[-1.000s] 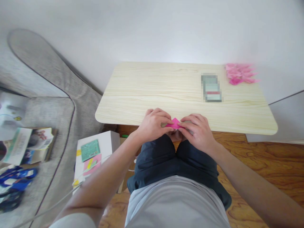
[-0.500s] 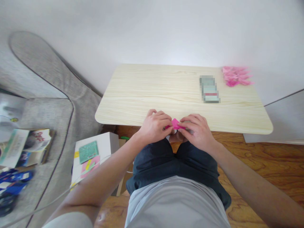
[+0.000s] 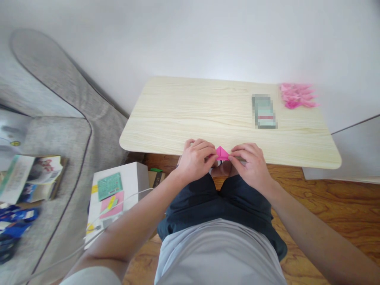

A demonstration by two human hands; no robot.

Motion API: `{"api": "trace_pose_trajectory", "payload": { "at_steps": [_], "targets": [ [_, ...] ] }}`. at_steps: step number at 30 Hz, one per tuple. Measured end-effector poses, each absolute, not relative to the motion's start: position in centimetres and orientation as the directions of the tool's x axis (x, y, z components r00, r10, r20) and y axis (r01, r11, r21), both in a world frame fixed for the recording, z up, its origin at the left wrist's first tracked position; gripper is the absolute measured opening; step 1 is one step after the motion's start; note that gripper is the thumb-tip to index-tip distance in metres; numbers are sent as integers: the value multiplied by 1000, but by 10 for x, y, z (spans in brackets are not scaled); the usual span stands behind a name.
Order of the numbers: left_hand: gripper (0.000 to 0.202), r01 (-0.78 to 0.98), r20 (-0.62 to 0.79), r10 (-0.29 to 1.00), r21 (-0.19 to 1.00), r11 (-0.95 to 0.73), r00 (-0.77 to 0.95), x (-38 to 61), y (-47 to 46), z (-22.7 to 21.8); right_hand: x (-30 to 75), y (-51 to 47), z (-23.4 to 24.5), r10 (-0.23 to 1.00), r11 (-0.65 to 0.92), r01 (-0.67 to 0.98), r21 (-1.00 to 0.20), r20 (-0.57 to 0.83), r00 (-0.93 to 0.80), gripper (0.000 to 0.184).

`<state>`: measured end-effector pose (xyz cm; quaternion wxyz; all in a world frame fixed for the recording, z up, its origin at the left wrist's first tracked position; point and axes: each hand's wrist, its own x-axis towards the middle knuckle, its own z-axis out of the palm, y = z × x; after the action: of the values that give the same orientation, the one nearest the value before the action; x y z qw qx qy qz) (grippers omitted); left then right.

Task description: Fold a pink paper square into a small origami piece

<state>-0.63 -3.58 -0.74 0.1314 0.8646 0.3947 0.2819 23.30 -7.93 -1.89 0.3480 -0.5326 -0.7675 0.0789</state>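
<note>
A small piece of folded bright pink paper is held between my two hands at the front edge of the table. It shows a pointed, triangular top with a crease down it. My left hand pinches its left end between thumb and fingers. On the other side, my right hand grips the right end with thumb and fingertips. The ends of the paper are partly covered by my fingers.
Several folded pink paper pieces lie at the table's back right corner. Beside them is a pixelated, phone-like rectangle. To the left stand a white box with a green packet on it, and a grey sofa with books.
My right hand has shifted slightly right, away from my left, and more of the pink paper shows between them. The view has moved a little.
</note>
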Motion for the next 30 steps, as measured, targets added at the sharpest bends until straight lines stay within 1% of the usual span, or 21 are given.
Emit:
{"api": "trace_pose_trajectory", "payload": {
  "at_steps": [5,10,20,25,30],
  "targets": [
    [20,603,385,762,465,-648,521,-6,-36,-8,239,-82,-16,875,438,755,-489,424,-233,9],
    [13,603,374,763,467,-647,528,-6,-33,-8,244,-80,-14,882,439,739,-511,403,-246,12],
    [11,594,373,764,481,-644,526,-7,-32,-8,249,-70,-11,904,417,726,-546,329,-272,7],
    [10,592,376,762,481,-647,527,-6,-33,-9,247,-70,-10,914,391,754,-528,319,-251,9],
    [10,589,388,760,481,-650,522,-6,-33,-9,233,-78,-14,918,332,827,-453,357,-173,10]
  ]
}}
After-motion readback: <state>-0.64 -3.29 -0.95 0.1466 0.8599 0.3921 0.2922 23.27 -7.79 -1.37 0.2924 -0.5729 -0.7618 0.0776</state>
